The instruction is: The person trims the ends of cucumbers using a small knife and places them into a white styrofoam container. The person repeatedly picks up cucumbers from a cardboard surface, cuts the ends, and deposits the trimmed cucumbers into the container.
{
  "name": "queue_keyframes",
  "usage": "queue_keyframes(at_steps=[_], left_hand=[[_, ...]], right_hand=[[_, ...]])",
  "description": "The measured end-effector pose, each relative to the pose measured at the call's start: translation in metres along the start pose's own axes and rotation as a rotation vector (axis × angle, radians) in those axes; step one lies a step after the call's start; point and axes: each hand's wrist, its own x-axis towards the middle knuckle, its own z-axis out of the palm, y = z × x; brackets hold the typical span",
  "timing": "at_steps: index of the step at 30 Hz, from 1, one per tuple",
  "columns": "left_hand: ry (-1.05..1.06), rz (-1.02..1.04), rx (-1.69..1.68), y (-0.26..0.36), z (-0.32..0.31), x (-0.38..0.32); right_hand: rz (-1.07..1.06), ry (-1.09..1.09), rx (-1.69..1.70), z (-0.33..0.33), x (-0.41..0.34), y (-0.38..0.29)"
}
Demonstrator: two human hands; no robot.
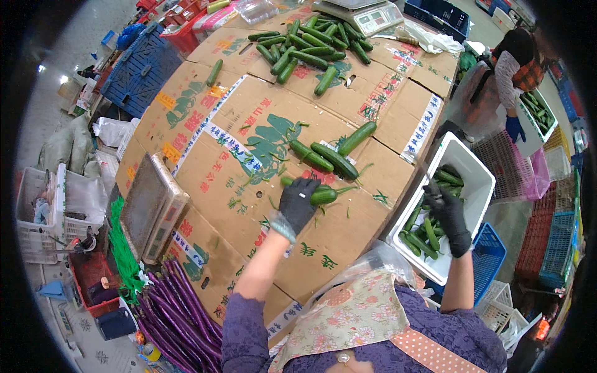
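My left hand, in a black glove, is closed over cucumbers lying on the cardboard-covered table. Three more cucumbers lie just beyond it, with cut stem pieces scattered about. My right hand, also gloved in black, is over a white foam box that holds cucumbers. A thin tool, perhaps a blade, seems to stick up from its fingers, but it is blurred. A large pile of cucumbers lies at the table's far end.
A platform scale stands at the table's left edge, beside green ties and a bundle of long purple eggplants. Another scale is at the far end. A co-worker bends at the right over another box of cucumbers. A blue crate stands by the foam box.
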Motion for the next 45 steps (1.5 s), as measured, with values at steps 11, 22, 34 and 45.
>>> queue_keyframes(at_steps=[11, 22, 34, 45], left_hand=[[0.208, -0.733, -1.223, 0.083, -0.085, -0.100], [0.109, -0.506, -1.686, 0.100, -0.085, -0.119], [-0.013, -0.580, -1.736, 0.109, -0.082, -0.127], [-0.058, -0.546, -1.605, 0.113, -0.089, -0.124]], right_hand=[[-0.962, -0.487, -0.759, 0.175, -0.016, -0.060], [-1.119, -0.459, -0.807, 0.186, -0.024, -0.078], [-1.113, -0.339, -0.699, 0.178, -0.019, -0.060], [-1.145, -0.430, -0.714, 0.183, -0.033, -0.071]])
